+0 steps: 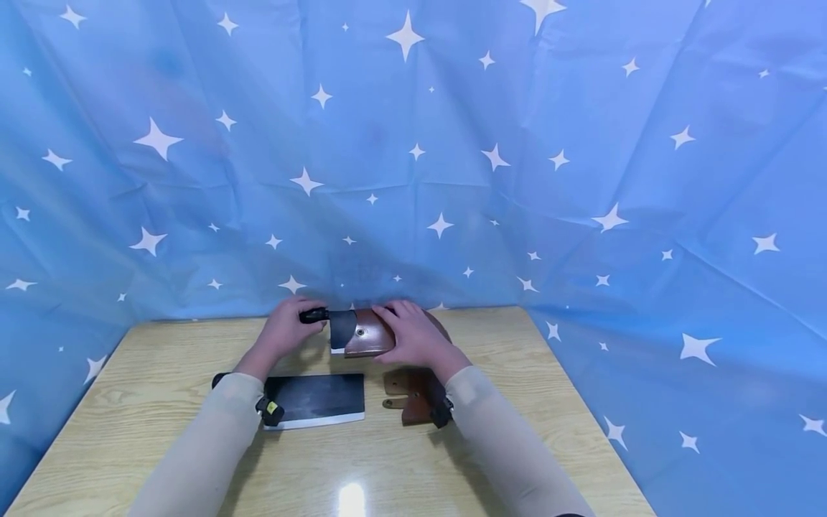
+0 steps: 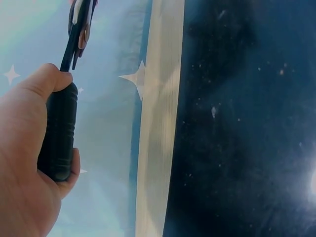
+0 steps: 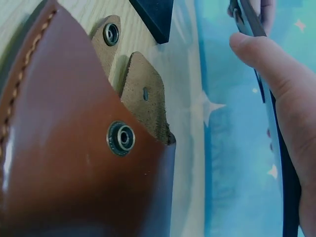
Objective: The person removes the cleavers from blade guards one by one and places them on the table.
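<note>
Left hand (image 1: 284, 332) fingers grip a cleaver's black handle (image 2: 58, 133); right hand (image 1: 416, 336) fingers clasp its brown sheath (image 1: 368, 334); no writing legible.

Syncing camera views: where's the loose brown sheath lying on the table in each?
Head: sheath lower centre, under the right wrist.
Left wrist: not in view.
Right wrist: sheath fills the left half.
Shared landmark: black cleaver blade lying on the table.
</note>
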The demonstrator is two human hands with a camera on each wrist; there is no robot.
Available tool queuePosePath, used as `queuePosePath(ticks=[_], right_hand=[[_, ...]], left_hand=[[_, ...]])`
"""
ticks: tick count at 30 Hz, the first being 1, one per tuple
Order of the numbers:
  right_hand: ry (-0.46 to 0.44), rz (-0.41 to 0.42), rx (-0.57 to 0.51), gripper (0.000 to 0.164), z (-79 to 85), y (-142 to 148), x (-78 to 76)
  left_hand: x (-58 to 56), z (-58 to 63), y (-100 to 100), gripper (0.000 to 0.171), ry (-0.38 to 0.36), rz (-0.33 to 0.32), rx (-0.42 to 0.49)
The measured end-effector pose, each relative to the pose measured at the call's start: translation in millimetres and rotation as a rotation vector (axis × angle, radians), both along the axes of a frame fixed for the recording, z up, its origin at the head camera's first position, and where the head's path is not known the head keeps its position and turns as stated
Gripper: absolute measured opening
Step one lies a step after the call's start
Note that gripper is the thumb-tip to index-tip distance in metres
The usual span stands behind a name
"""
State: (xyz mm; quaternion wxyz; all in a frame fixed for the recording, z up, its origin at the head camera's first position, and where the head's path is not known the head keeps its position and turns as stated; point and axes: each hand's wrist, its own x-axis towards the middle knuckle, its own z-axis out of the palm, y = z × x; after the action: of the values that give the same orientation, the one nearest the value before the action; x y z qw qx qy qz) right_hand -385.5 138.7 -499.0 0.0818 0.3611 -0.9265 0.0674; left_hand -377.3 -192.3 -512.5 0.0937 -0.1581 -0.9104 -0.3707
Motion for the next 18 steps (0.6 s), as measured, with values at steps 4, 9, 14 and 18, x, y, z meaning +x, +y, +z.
queuePosePath(ticks=[4, 9, 14, 18], right_hand=[[-0.017, -0.007, -0.022, 0.109, 0.6, 3.0, 0.0], [-0.04, -0.007, -0.022, 0.108, 3.9, 7.1, 4.3], [-0.04, 0.008, -0.008, 0.114, 7.5, 5.0, 3.6], [-0.056, 0.012, 0.016, 0.119, 6.8, 5.6, 2.8]], left_hand=[[1.5, 0.7, -6.4, 0.045, -0.001, 0.014, 0.004], [1.6, -0.1, -13.3, 0.043, 0.012, 0.008, 0.0], [2.0, 1.6, -18.0, 0.043, 0.029, -0.003, 0.014], [0.7, 0.5, -19.2, 0.043, 0.023, -0.013, 0.005]])
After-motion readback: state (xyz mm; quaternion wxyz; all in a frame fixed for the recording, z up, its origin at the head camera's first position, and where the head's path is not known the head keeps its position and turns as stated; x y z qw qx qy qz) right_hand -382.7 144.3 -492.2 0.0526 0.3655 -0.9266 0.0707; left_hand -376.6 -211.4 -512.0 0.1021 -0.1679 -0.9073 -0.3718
